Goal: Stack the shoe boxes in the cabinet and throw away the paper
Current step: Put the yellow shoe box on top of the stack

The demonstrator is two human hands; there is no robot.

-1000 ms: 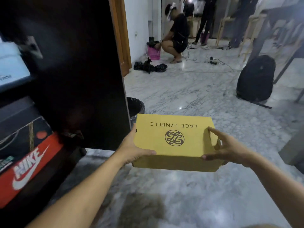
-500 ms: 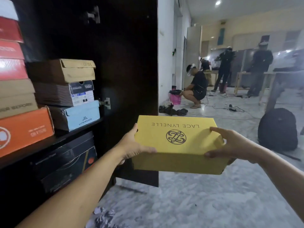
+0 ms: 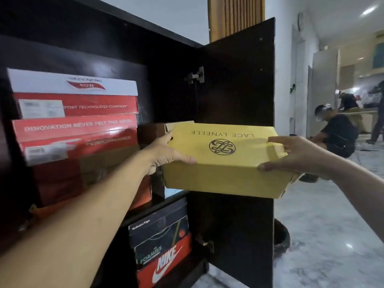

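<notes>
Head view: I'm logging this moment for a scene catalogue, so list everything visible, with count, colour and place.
yellow shoe box: one, yellow with a dark emblem, held in front of the open cabinet
red and white boxes: two or more, stacked on the upper shelf, left
brown box: one, behind the yellow box, mostly hidden
lower-shelf boxes: two or more, black above, red Nike below
cabinet door: one, dark, swung open
bin: one, black, on the floor behind the door
crouching person: one, dark clothes, right background
left hand: grip on the box's left end
right hand: grip on its right end
</notes>
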